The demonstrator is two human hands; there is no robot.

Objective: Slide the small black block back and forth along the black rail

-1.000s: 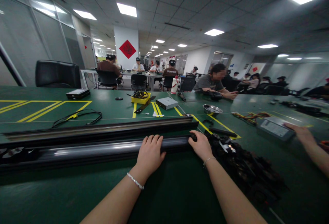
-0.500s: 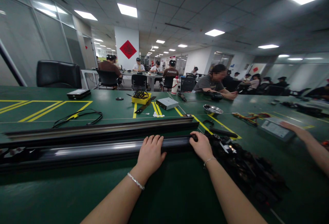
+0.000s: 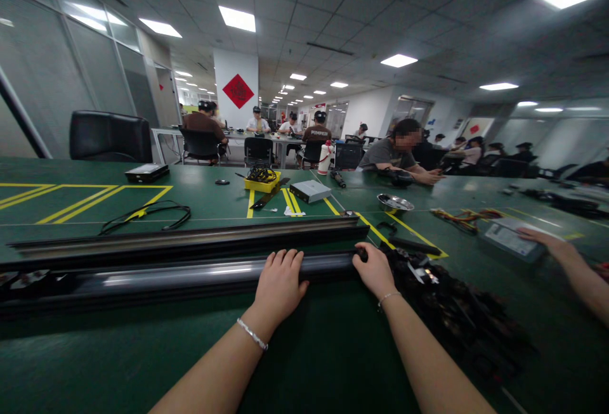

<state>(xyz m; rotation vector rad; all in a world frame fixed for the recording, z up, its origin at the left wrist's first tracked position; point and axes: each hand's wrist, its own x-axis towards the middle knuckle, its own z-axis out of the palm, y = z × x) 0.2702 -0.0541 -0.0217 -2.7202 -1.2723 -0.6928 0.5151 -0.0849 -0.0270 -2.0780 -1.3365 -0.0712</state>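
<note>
A long dark cylinder [image 3: 190,276] lies across the green table [image 3: 143,363], its right end near the middle of the view. My left hand [image 3: 281,281] is wrapped over the cylinder, fingers on its far side and thumb towards the right. At the right end, my right hand [image 3: 373,269] closes on a small black knob-like piece [image 3: 362,254], partly hidden by the fingers. Behind the cylinder and roughly parallel to it rests a long black rail [image 3: 200,239]. A heap of black parts [image 3: 457,306] lies just right of my right hand.
Farther back are a yellow tray [image 3: 261,182] of cables, a grey box [image 3: 310,191], a metal bowl [image 3: 394,203] and a black cable [image 3: 147,214]. At right, another person's hand [image 3: 542,236] touches a metal power-supply box [image 3: 511,239]. A person [image 3: 397,154] sits across the table.
My hands and the cylinder hold nearly the same position. The other person's hand at the right has shifted slightly on the metal box.
</note>
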